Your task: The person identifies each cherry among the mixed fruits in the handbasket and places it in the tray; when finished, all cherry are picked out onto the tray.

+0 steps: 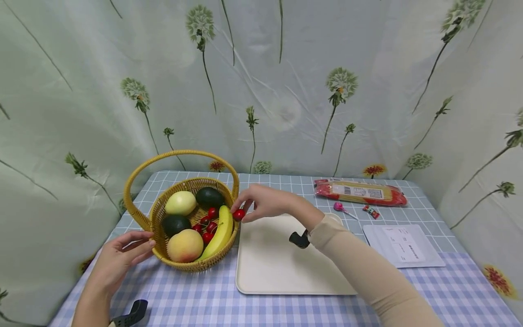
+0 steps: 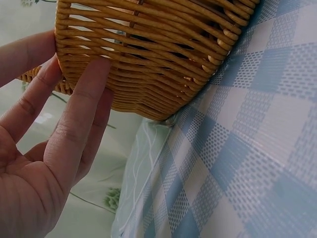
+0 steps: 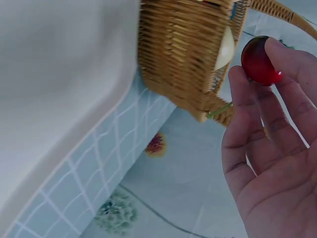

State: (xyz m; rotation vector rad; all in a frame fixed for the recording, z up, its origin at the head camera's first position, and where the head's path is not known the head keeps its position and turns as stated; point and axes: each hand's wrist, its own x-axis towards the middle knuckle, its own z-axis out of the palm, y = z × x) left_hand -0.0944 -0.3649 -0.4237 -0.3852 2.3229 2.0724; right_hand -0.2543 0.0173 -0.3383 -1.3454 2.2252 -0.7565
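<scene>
Beside the right wall of the yellow wicker basket (image 1: 196,268), my right hand (image 1: 265,203) pinches a red cherry (image 1: 239,215) between thumb and fingertips. The right wrist view shows the dark red cherry (image 3: 261,60) with a green stem below it. My left hand (image 1: 122,254) is at the basket's left side, its extended fingers (image 2: 74,119) against the outer weave. Inside lie several cherries (image 1: 207,227), a banana (image 1: 219,234), a peach (image 1: 185,245), a pale yellow-green round fruit (image 1: 180,203) and two dark green avocado-like fruits (image 1: 210,197).
A cream tray (image 1: 282,268) lies right of the basket, under my right forearm. Farther right are a pasta packet (image 1: 359,192), a pink lollipop (image 1: 338,206), a small wrapped candy (image 1: 371,211) and a white labelled pouch (image 1: 402,245). A floral curtain (image 1: 286,91) hangs behind the table.
</scene>
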